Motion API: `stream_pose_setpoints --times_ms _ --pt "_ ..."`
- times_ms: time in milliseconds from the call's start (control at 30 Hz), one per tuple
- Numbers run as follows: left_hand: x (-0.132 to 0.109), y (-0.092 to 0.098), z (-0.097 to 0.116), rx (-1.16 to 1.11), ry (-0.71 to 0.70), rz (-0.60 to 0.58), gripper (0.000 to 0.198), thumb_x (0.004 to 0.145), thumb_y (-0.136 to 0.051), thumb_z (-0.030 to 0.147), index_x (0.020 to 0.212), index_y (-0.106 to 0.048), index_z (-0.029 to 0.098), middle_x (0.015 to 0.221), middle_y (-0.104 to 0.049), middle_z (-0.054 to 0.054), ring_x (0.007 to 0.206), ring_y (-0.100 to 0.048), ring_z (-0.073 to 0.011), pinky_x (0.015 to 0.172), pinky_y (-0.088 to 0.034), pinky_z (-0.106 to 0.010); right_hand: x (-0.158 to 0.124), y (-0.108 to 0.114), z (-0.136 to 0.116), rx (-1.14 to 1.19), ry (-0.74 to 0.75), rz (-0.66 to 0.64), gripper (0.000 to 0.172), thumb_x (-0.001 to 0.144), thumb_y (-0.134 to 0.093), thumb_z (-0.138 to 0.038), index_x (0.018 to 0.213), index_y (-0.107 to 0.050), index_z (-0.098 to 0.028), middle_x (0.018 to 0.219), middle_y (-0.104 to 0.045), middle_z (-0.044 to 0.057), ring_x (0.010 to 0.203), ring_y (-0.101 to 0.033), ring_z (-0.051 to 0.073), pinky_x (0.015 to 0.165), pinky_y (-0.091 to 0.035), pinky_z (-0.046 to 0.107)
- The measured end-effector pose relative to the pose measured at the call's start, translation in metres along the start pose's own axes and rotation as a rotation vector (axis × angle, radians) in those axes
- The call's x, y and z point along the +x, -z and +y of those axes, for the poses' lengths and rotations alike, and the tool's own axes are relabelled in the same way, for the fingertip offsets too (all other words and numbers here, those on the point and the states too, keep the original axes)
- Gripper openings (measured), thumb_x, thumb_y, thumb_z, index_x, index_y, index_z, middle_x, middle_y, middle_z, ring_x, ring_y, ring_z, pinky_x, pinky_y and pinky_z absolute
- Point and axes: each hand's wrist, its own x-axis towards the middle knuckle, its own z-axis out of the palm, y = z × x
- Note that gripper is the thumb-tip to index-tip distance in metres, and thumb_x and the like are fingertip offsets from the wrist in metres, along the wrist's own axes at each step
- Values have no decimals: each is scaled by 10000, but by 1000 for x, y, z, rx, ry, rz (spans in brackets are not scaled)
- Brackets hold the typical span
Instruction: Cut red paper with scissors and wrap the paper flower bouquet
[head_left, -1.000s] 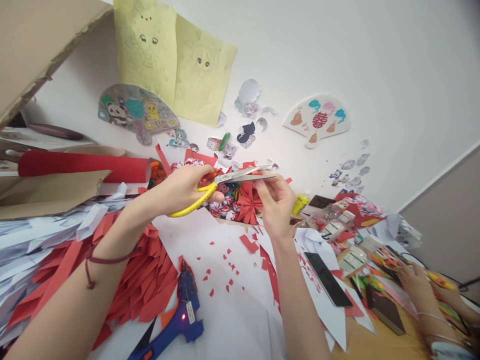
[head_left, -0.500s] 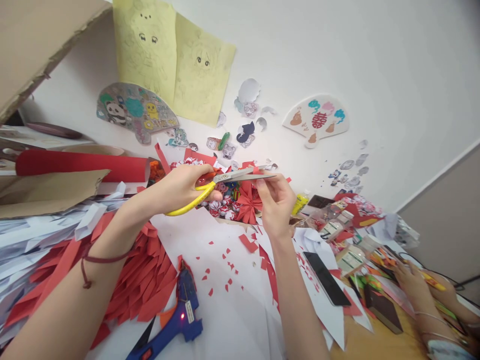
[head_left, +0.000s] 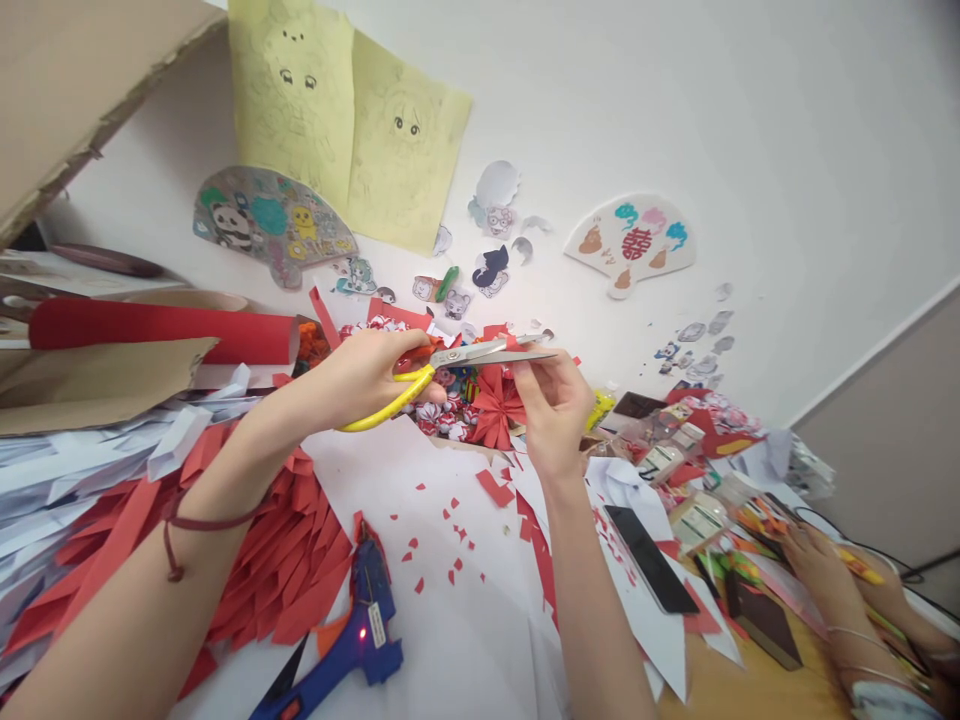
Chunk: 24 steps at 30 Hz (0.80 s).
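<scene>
Left hand grips yellow-handled scissors; right hand pinches red paper piece at scissors' blades, near tips. Paper: likely light, creases easily; hold edge, clear of blades.

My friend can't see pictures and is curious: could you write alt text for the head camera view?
A person's left hand holds yellow-handled scissors, their blades at a small piece of red paper held by the right hand. Below, red scraps lie on white paper beside a blue glue gun; drawings hang on the wall.
</scene>
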Motion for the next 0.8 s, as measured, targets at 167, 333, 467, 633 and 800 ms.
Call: stream_pose_setpoints --times_ms 167,333,467,633,800 --pt "0 0 0 5 2 3 255 795 -533 465 786 -538 210 691 -654 -32 644 -554 -185 587 -343 -250 -1 -1 -1 31 -4 8 83 863 -662 -294 927 -683 -246 994 -707 29 941 -671 172 907 -549 343" --pt "0 0 1 29 4 2 220 798 -525 431 796 -533 211 683 -653 -26 641 -560 -184 590 -344 -250 0 -1 -2 29 -24 8 104 857 -667 -323 933 -676 -253 987 -698 27 960 -662 179 925 -555 358" --pt "0 0 1 20 4 0 213 799 -533 424 812 -534 211 723 -674 -22 663 -568 -180 595 -349 -243 -1 -2 -3 16 -20 14 98 855 -670 -326 921 -674 -253 979 -700 28 935 -663 177 899 -565 350" --pt "-1 0 1 13 5 -1 169 793 -518 377 823 -533 211 794 -690 -23 705 -575 -179 620 -359 -244 0 -2 -2 17 17 20 96 861 -667 -299 933 -680 -237 987 -715 30 929 -675 163 866 -572 320" --pt "-1 1 5 47 7 -16 154 795 -487 350 838 -530 208 781 -675 -21 693 -553 -170 626 -360 -246 0 -2 1 3 89 28 103 860 -668 -282 927 -686 -206 965 -722 31 903 -686 154 836 -578 305"
